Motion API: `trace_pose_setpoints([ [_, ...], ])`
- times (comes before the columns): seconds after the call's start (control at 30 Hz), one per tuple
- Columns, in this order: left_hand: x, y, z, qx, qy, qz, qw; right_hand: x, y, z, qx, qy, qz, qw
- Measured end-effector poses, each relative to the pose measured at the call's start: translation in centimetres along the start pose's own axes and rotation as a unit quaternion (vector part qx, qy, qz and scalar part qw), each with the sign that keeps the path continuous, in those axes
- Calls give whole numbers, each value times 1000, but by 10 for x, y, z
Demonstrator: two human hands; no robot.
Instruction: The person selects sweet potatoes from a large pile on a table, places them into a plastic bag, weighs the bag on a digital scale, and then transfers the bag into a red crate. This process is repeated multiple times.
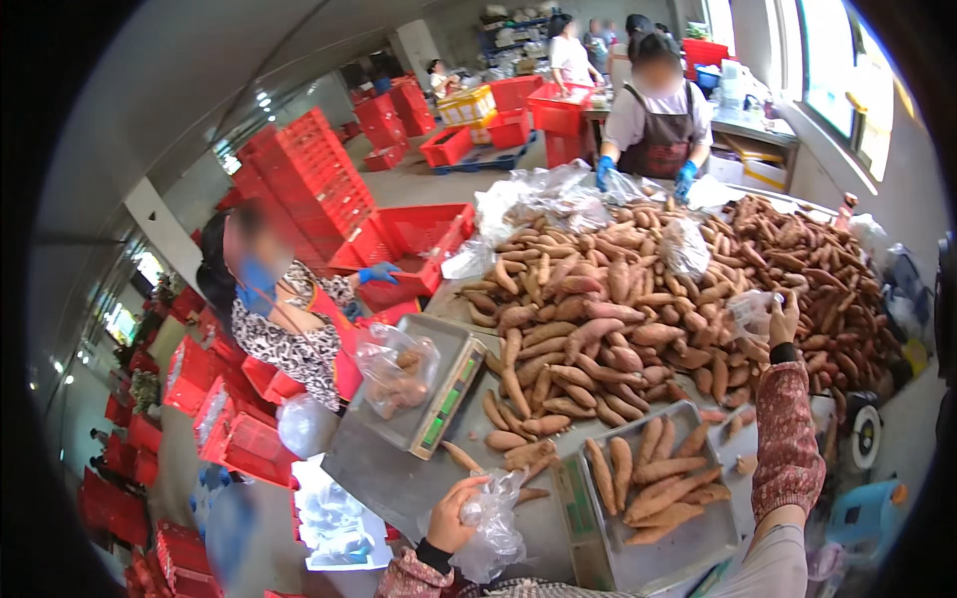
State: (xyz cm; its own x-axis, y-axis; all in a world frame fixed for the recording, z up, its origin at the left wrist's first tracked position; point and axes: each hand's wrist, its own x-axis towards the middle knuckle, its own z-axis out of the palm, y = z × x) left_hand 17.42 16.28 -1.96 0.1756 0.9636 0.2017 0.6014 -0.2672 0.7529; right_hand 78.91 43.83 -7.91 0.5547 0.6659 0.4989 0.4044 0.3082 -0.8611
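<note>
My left hand, low in the head view, grips a crumpled clear plastic bag at the table's near edge. What is in that bag, if anything, I cannot tell. Farther right, my right hand reaches over the pile with another clear plastic bag pinched in its fingers. Beneath it spreads a large heap of sweet potatoes. Between my arms stands a weighing scale with a metal tray, and several loose sweet potatoes lie in it.
A second scale bears a bagged portion of sweet potatoes. At left stands a co-worker in a red apron beside a red crate. Another gloved co-worker works across the heap. Stacked red crates rise behind.
</note>
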Motion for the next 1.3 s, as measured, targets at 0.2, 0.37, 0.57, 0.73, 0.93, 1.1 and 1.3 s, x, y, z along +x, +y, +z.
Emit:
trace_pose_setpoints([
  [0.2, 34, 58, 15, -119, -184, 75, 973, -81, -218, -55, 104, -71, -81, 989],
  [0.37, 43, 101, 21, -190, -237, 278, 911, -187, -327, -70, 118, -192, -10, 974],
  [0.57, 9, 139, 43, -220, -333, 297, 867, -298, -366, -48, 87, -439, -76, 891],
  [0.73, 0, 129, 29, -232, -356, 144, 894, -345, -368, -40, 50, -462, -76, 882],
  [0.93, -13, 66, 10, -257, -274, 146, 915, -354, -355, -35, -69, -367, -95, 923],
  [1.1, -2, 30, -20, -399, -250, 19, 882, -366, -260, -78, -340, -301, -32, 891],
  [1.3, -6, 21, -6, -204, -188, 75, 958, -375, -201, -74, -392, -276, -46, 876],
])
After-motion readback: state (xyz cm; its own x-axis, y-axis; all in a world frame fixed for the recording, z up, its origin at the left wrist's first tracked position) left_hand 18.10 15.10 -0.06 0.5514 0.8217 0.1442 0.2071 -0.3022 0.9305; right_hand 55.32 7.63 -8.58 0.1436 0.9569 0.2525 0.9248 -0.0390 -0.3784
